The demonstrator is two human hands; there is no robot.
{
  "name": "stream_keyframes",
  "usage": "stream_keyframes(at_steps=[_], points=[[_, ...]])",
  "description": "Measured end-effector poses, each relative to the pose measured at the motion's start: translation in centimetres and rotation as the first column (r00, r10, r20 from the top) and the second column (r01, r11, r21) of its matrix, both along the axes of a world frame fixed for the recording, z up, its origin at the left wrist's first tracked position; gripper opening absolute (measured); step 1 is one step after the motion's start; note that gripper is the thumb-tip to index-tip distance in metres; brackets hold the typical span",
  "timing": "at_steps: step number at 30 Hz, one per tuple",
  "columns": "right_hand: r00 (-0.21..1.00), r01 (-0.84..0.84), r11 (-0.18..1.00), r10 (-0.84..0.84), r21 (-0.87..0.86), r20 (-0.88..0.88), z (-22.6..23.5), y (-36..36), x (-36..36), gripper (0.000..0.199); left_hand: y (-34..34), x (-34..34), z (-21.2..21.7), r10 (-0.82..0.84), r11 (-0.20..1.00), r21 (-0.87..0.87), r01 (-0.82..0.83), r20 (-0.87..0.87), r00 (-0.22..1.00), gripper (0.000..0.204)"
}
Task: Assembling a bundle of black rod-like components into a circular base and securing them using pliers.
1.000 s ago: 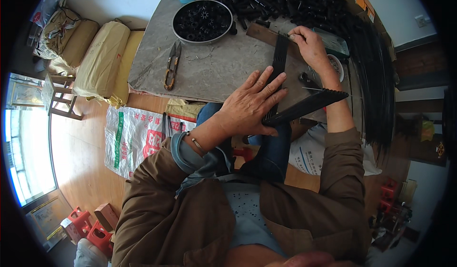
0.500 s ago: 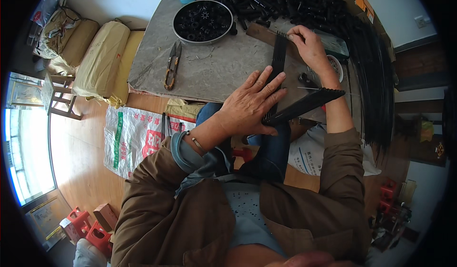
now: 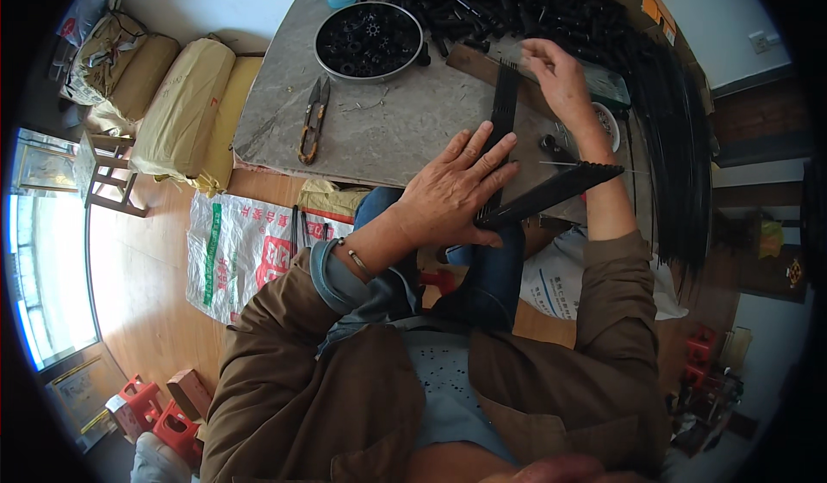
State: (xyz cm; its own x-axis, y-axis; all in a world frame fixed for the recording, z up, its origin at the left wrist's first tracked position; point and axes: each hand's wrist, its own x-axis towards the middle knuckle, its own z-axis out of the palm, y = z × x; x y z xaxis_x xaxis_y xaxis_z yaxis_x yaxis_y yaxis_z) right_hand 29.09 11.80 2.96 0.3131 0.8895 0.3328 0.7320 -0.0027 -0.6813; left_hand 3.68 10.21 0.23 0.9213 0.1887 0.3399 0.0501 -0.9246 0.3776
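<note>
My left hand (image 3: 457,181) lies flat with its fingers spread, pressing on a V-shaped bundle of thin black ribs. One arm of the bundle (image 3: 505,95) runs away from me to a comb-like end; the other arm (image 3: 556,192) slants toward the right. Just beyond the far end, my right hand (image 3: 558,78) is raised with its fingers curled together. The fingertips are blurred, so anything small between them cannot be made out. Beneath the far end is a brown flat bar (image 3: 478,62). A thin metal rod (image 3: 560,163) sticks out by the right-hand arm.
On the grey table (image 3: 396,138) are orange-handled snips (image 3: 314,121) and a round metal bowl (image 3: 324,59) of small black toothed parts. Black tubes (image 3: 508,0) are heaped at the back. Long black rods (image 3: 676,155) hang over the right edge, near a small white bowl (image 3: 613,125).
My right hand has lifted slightly away from the far end of the ribs, its fingertips now smeared by motion. My left hand and the ribs stay in place.
</note>
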Motion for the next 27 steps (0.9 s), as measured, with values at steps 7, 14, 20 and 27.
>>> stream_keyframes(at_steps=[7, 14, 20, 27], points=[[0.904, 0.01, 0.989, 0.053, -0.147, 0.425, 1.0, -0.8, 0.5, 0.017, 0.0, 0.0, 0.1, -0.019, 0.999, -0.042, 0.02, 0.024, 1.0, 0.094], [0.745, -0.052, 0.995, -0.014, 0.079, 0.667, 2.8, -2.7, -1.5, 0.028, 0.4, -0.1, 0.0, -0.006, 1.0, -0.007, 0.006, 0.03, 1.0, 0.094], [0.511, -0.238, 0.965, 0.217, -0.106, 0.832, 0.2, -5.4, -4.4, 0.032, 0.5, -0.3, 0.5, -0.087, 0.993, 0.079, 0.088, -0.017, 0.996, 0.079], [0.835, -0.528, 0.814, 0.446, -0.241, -0.323, 9.0, -9.1, -11.2, 0.026, 7.0, -5.3, 16.6, -0.008, 0.743, -0.529, 0.41, 0.605, 0.796, 0.037]])
